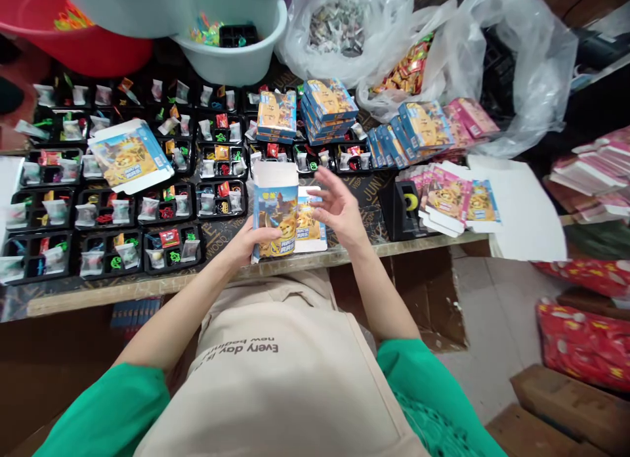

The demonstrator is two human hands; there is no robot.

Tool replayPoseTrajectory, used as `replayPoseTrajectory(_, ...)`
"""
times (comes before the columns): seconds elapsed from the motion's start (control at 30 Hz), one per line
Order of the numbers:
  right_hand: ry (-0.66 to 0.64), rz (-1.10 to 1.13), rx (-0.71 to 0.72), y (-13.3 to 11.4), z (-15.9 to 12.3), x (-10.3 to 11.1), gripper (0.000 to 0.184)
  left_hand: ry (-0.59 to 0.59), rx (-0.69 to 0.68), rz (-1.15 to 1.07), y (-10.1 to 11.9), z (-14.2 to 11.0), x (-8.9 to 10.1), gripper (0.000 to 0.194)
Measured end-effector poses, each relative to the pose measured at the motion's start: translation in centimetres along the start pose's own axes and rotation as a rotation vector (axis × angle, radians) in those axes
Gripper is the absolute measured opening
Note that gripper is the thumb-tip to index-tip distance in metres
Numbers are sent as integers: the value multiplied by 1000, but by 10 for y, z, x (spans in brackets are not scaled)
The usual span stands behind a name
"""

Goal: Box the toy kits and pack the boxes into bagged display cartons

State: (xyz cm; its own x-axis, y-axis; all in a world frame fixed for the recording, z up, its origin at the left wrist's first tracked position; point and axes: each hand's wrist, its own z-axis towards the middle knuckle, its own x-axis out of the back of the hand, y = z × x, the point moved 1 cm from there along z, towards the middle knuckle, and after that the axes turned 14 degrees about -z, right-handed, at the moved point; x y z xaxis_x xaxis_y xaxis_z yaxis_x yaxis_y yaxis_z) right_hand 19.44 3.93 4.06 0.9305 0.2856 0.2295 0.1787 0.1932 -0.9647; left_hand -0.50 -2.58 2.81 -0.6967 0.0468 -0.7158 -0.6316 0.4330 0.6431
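My left hand (250, 242) grips a blue cartoon box (273, 219), its thumb lying across the printed front. The white top flap of this box stands up, so its upper end looks unfolded. Just to the right, my right hand (339, 207) is raised with fingers apart and nothing in it. Partly behind the held box, a flat blue box blank (311, 230) lies on the table, below my right fingers. To the left, black trays (221, 199) with small toys and wrapped packets stand in rows.
Stacked blue boxes (329, 109) stand behind my hands, with more leaning boxes (426, 125) to the right. A black tape dispenser (401, 207) and pink blanks (445, 194) sit near the right edge. Tubs (236, 66) and plastic bags (344, 63) line the back.
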Motion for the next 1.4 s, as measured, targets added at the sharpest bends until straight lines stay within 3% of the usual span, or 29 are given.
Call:
replayPoseTrajectory(0.07,-149,93,-107,8,-6,-6,73,44,-25,72,0,0,5,58)
replayPoseTrajectory(0.13,-171,147,-183,15,-13,-14,54,83,-105,247,-1,1,11,50)
replayPoseTrajectory(0.23,16,111,-236,25,-26,-28,36,211,-241,417,-7,4,17,46)
replayPoseTrajectory(0.37,182,23,-247,35,-40,-46,37,351,-352,77,-19,7,11,47)
replayPoseTrajectory(0.43,249,101,-212,35,-42,-52,41,338,-324,-30,-22,9,6,45)
replayPoseTrajectory(0.53,288,298,-226,29,-39,-54,42,300,-260,-3,-19,9,4,30)
replayPoseTrajectory(0.67,257,347,-264,14,-29,-49,11,272,-252,46,-7,8,0,22)
replayPoseTrajectory(0.73,299,369,-212,7,-27,-49,9,302,-319,59,-5,8,-6,26)
replayPoseTrajectory(0.83,408,401,-98,4,-28,-55,6,336,-535,67,-9,8,-13,19)
replayPoseTrajectory(0.9,476,348,-54,7,-31,-58,14,286,-627,106,-14,8,-15,8)
replayPoseTrajectory(0.97,506,229,-41,12,-34,-57,21,243,-631,178,-16,8,-13,5)
replayPoseTrajectory(1.13,440,59,-31,18,-39,-45,17,248,-499,357,-9,5,-5,29)
replayPoseTrajectory(1.23,381,12,-70,16,-38,-37,18,223,-458,450,-5,3,-3,27)
replayPoseTrajectory(1.4,269,-15,-66,16,-37,-24,19,145,-608,762,-2,-5,5,20)
